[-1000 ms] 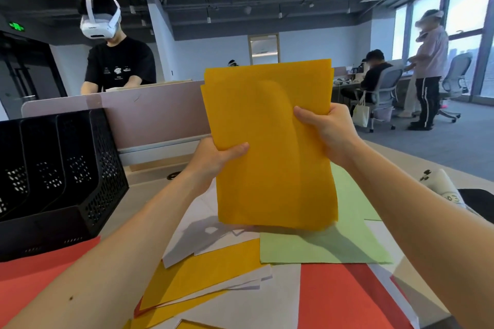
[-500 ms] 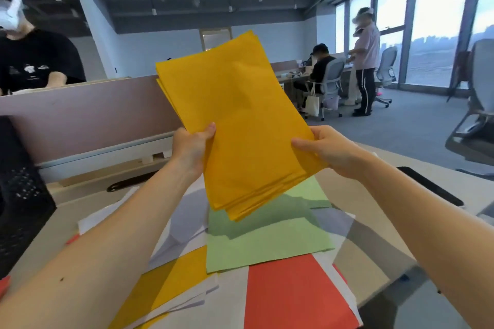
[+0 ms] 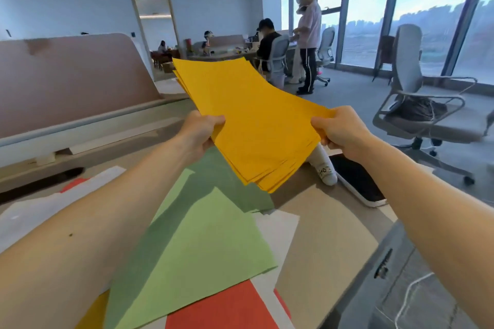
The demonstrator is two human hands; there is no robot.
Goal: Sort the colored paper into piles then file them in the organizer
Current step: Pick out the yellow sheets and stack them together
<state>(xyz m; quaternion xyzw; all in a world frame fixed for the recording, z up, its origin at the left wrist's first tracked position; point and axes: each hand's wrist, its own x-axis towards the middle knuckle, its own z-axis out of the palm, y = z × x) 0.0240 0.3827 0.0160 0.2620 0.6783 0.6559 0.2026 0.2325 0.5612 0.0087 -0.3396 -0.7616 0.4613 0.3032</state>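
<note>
While the pale wood-topped desk (image 3: 323, 238) carries loose light green paper sheets (image 3: 203, 251), white sheets (image 3: 32, 214) and an orange-red sheet (image 3: 222, 310), the thick stack of yellow-orange paper (image 3: 254, 120) hangs above the desk's far right part, clear of it. A second ago that stack stood upright; now it is tipped nearly flat and swung rightward, and the black mesh organizer has left the view. I judge the yellows are gathered and about to be laid down as a pile, with filing not begun. The left hand (image 3: 199, 131) pinches the stack's near-left edge, thumb on top, fingers beneath; the right hand (image 3: 339, 131) pinches its right corner likewise.
</note>
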